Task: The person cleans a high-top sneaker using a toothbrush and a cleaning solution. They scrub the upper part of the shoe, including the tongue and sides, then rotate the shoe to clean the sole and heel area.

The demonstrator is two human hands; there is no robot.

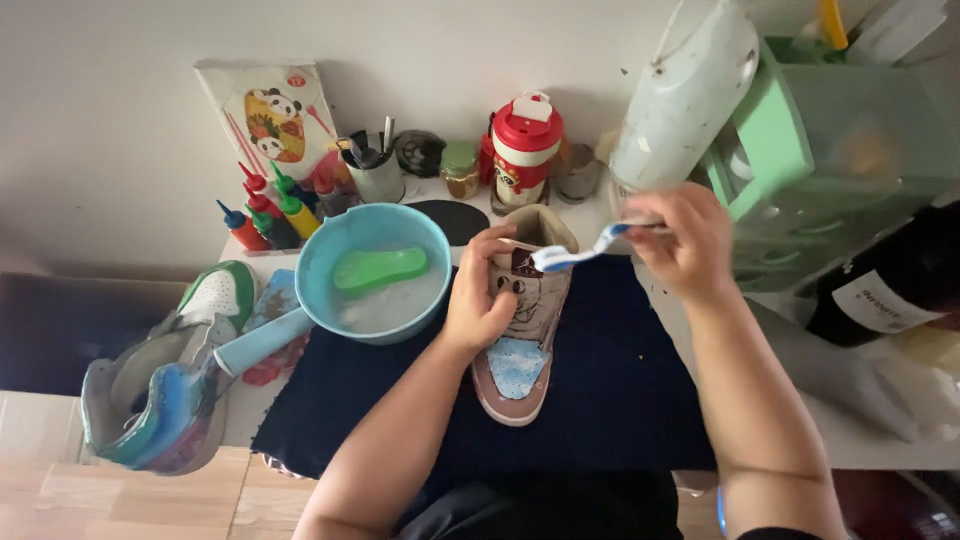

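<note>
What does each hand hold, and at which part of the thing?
The left hand holds the shoe at its upper side. The right hand holds the toothbrush by its handle end.

A pink-and-tan high-top sneaker (pixel 522 340) lies on a dark blue cloth (pixel 610 390), toe pointing toward the person, a light blue patch on its toe and its collar open at the far end. A toothbrush (pixel 580 250) with a white and blue handle hovers crosswise above the shoe's tongue, bristle end over the sneaker.
</note>
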